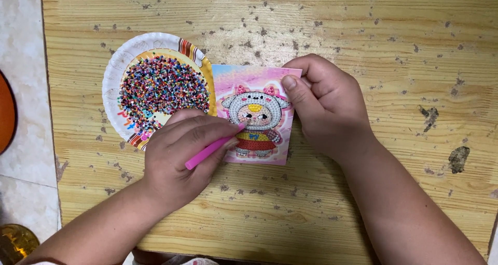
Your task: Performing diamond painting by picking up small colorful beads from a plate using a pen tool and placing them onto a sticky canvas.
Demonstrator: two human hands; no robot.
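Observation:
My left hand (179, 156) grips a pink pen-like tool (212, 148), its tip touching the middle of a small pink picture card (259, 114) that shows a cartoon animal made of tiny beads. My right hand (321, 106) pinches the card's right edge, thumb on top, holding it flat on the wooden table (363, 36). A paper plate (116, 70) heaped with many-coloured beads (161, 91) lies just left of the card, partly under my left hand.
The table is yellow wood with dark chipped spots. Pale floor tiles (21, 88) run along the left, with an orange round object (5, 112) at the far left edge and a shiny golden object (15, 241) at the bottom left corner.

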